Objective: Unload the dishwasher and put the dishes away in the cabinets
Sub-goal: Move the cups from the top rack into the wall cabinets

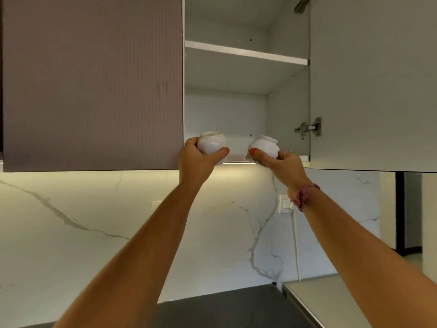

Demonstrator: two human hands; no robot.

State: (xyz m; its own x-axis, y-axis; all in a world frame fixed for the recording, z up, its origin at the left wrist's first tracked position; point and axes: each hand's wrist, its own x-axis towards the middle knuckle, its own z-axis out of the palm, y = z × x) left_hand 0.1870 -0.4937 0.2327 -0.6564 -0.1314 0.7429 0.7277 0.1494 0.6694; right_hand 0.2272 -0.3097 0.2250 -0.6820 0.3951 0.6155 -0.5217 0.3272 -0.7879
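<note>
Both arms reach up to an open wall cabinet (246,110). My left hand (196,159) grips a small round white cup (211,142) at the cabinet's lower left corner, rim up. My right hand (281,165) holds a second small white cup (265,145), tilted, with a dark pattern near its lower part. Both cups hover at the front edge of the bottom shelf (305,158). An upper shelf (246,52) inside shows nothing on its visible edge.
The cabinet's door (371,86) stands swung open on the right, with a metal hinge (308,127). A shut ribbed door (92,84) lies to the left. Below are a marble backsplash (94,223), a wall socket (285,204) with a white cord, a dark countertop (224,308) and a steel surface (326,301).
</note>
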